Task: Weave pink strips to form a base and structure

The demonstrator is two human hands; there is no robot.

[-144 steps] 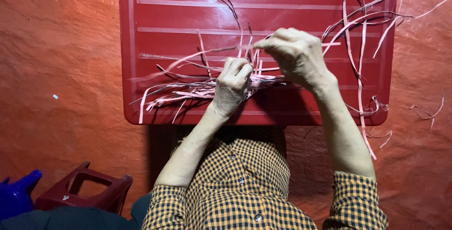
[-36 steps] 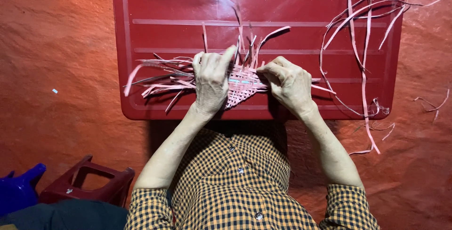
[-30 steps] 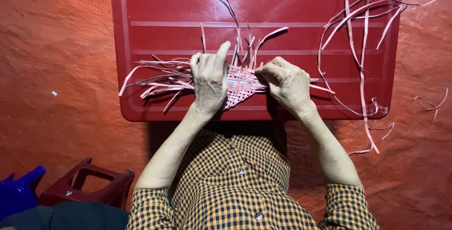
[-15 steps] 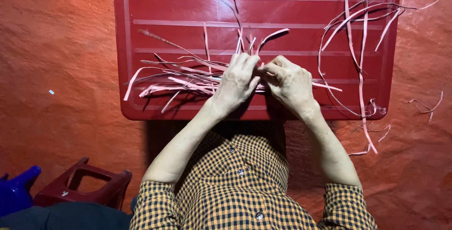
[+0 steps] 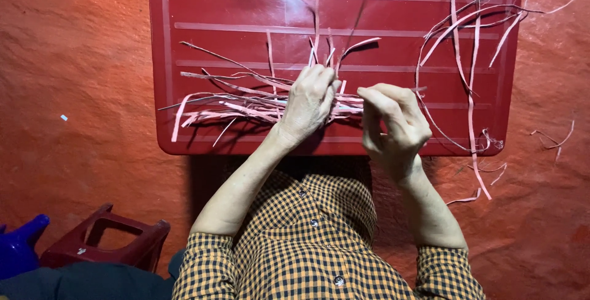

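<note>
Red plastic table (image 5: 184, 42), ribbed top, standing on a red-orange tarpaulin floor (image 5: 74, 122). On it, near the front edge: 1 bundle of pale woven strips (image 5: 246, 100), ends splayed leftward. Left hand (image 5: 310, 100) pressed flat on the bundle, fingers curled over it. Right hand (image 5: 393, 122) raised just beside, fingertips pinched on 1 thin strip. Loose strips (image 5: 467, 48) trail at the table's right. 1 dark red stool (image 5: 107, 245) and 1 blue object (image 5: 21, 245) sit lower left.

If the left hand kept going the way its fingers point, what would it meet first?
The left hand points up the picture over the woven strips. Past them, probably only bare red table, though height is unclear.
</note>
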